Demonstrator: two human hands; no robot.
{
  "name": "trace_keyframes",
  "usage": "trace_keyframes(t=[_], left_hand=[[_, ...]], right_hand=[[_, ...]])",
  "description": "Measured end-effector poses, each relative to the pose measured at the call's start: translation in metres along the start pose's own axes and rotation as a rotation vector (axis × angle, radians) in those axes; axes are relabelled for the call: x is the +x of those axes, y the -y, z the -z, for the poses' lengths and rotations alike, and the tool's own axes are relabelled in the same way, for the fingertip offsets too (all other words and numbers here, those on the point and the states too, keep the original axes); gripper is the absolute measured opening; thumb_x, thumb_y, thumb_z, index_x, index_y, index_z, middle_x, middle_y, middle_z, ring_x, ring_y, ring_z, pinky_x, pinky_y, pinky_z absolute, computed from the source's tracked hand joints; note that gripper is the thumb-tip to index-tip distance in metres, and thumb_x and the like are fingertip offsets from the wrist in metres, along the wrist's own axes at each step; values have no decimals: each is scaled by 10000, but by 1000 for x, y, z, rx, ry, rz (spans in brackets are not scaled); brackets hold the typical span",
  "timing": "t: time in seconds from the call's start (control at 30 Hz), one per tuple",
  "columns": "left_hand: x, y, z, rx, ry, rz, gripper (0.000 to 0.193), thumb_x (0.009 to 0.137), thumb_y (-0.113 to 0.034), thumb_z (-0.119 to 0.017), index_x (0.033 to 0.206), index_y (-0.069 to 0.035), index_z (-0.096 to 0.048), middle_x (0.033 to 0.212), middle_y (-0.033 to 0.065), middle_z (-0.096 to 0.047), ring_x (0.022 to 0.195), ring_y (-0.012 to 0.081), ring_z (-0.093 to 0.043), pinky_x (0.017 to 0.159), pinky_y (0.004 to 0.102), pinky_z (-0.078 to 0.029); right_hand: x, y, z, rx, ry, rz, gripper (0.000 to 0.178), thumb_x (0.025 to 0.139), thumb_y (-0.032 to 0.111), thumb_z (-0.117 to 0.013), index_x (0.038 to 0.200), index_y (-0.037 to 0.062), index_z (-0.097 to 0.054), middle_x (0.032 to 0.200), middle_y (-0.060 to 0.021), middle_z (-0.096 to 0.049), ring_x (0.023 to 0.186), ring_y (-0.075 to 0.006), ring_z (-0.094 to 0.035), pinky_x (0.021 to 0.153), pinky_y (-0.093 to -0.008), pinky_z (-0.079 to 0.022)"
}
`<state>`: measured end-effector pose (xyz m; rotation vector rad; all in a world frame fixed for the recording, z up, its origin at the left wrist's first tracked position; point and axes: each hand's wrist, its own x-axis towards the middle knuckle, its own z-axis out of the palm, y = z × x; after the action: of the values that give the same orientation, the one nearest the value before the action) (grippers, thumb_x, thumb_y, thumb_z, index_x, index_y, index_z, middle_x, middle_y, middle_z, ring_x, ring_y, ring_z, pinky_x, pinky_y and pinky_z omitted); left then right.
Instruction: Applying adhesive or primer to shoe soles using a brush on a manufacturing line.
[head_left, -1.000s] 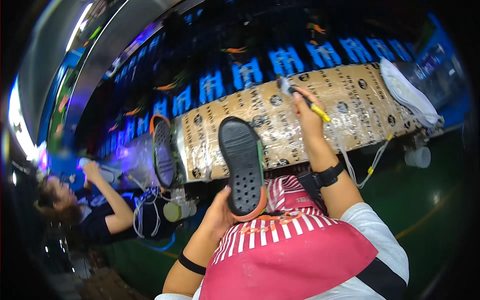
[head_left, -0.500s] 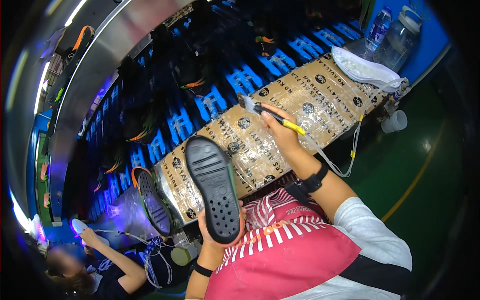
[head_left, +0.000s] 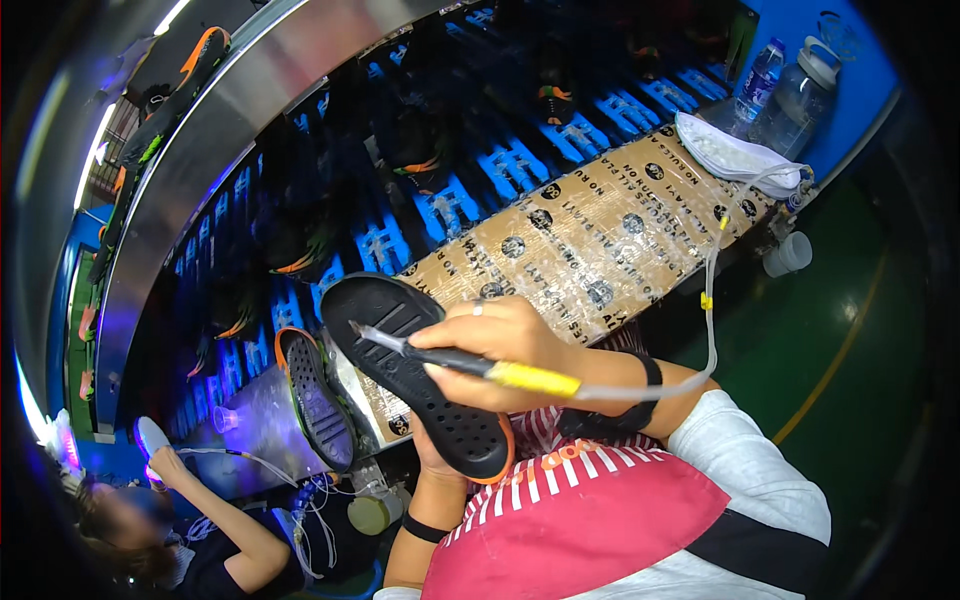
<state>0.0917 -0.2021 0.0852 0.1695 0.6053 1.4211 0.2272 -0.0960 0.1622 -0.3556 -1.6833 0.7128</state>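
Observation:
My left hand point(head_left: 436, 452) grips a black shoe sole point(head_left: 385, 295) from below at its orange-edged end. The sole is tilted, with its grooved and holed face turned up toward me. My right hand point(head_left: 525, 345) is closed around a glue brush point(head_left: 535, 379) with a black handle and a yellow band. A pale hose point(head_left: 640, 392) runs from the brush's rear end across my right forearm. The bristle end is over the grooved part of the sole and seems to touch it. Most left-hand fingers are hidden behind the sole.
Cardboard under clear film point(head_left: 570, 240) covers the bench. Beyond it runs a conveyor with blue holders point(head_left: 515, 170) bearing dark shoe parts. Another sole point(head_left: 318, 400) lies to the left, near a co-worker's hand point(head_left: 165, 462). A white shoe-shaped tray point(head_left: 735, 155) and bottles point(head_left: 800, 85) stand far right.
My right hand has brought the brush left and nearer, from above the cardboard onto the sole. The sole has tilted further left. The conveyor's holders have shifted to the right.

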Motion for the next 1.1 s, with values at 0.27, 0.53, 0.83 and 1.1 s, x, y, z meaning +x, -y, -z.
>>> trace_keyframes(t=[0.27,0.53,0.83,1.1], left_hand=[[-18,4,19,63,39,95,610,845,-500,-491,1305,-117,-368,1267,76,-468,1152,245,-466,983,398,-370],[-19,-3,20,43,15,23,587,838,-505,-498,1269,-118,-404,1242,76,-481,1129,246,-483,965,391,-390],[-19,-13,28,199,20,-62,630,793,-537,-545,1253,-126,-420,1241,95,-475,1124,261,-486,965,402,-391],[-15,-12,42,81,105,-181,536,844,-516,-479,1215,-129,-457,1196,99,-511,1099,237,-504,932,391,-417]], right_hand=[[-7,11,-29,-303,159,134,297,662,140,-633,917,-2,-578,678,-69,-505,586,-215,-549,478,-297,-445],[-8,21,-22,-191,77,115,263,649,86,-679,899,38,-613,646,-66,-530,523,-207,-555,450,-301,-447],[-25,16,-38,-90,411,195,239,695,133,-632,915,47,-596,652,-48,-489,561,-199,-553,457,-291,-435],[-34,17,-49,-233,232,79,245,681,112,-667,911,57,-604,637,-48,-486,525,-201,-535,458,-307,-435]])
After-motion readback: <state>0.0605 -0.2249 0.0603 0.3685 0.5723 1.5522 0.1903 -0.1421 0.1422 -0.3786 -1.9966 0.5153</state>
